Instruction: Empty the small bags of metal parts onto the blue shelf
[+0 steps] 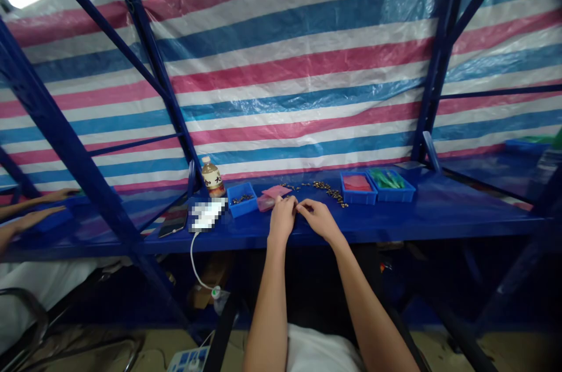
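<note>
My left hand (pixel 282 219) and right hand (pixel 319 220) sit close together on the blue steel desk (pixel 417 223), fingertips meeting at 12 o'clock; I cannot tell if they pinch anything. Loose small bronze-coloured metal parts (pixel 327 192) lie at 1 o'clock, a pink-tinted clear plastic bag (pixel 266 203) at 11, and a small blue plastic tray (pixel 242 199) at 10.

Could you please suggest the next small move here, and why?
Probably the right hand should pick one part from the row of small dark metal parts, since they lie scattered on the blue steel shelf, while similar parts sit in the small blue plastic tray.
</note>
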Motion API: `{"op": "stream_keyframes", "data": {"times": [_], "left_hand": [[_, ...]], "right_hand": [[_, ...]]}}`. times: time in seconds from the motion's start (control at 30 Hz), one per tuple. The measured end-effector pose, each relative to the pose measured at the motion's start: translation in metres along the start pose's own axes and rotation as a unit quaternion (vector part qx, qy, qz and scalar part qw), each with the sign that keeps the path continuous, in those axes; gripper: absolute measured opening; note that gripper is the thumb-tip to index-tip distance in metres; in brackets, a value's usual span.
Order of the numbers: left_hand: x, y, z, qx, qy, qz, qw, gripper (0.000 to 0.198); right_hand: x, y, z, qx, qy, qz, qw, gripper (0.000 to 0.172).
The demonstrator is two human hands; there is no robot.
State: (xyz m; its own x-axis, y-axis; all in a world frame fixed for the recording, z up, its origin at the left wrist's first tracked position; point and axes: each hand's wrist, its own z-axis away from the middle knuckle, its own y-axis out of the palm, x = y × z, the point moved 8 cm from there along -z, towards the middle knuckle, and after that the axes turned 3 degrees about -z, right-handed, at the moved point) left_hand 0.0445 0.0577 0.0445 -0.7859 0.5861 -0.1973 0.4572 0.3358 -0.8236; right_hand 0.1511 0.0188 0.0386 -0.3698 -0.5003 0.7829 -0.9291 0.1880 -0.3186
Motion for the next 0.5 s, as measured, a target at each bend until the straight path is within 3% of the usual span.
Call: {"op": "stream_keyframes", "data": {"times": [0.13,0.27,0.4,0.5], "left_hand": [[-0.003,0.001,0.004,-0.021,0.011,0.019,1.0,0.027],[0.01,-0.007,0.008,-0.081,-0.038,0.106,0.99,0.02],[0.028,-0.014,0.016,-0.147,-0.116,0.27,0.945,0.015],[0.028,-0.014,0.019,-0.161,-0.133,0.346,0.915,0.017]], "right_hand": [[-0.002,-0.001,-0.001,-0.015,-0.003,-0.005,1.0,0.026],[-0.005,-0.005,-0.001,-0.043,0.006,0.001,0.999,0.027],[-0.004,-0.004,0.0,-0.035,0.011,0.007,0.999,0.026],[-0.003,0.001,0.0,-0.007,0.001,0.011,1.0,0.026]]}}
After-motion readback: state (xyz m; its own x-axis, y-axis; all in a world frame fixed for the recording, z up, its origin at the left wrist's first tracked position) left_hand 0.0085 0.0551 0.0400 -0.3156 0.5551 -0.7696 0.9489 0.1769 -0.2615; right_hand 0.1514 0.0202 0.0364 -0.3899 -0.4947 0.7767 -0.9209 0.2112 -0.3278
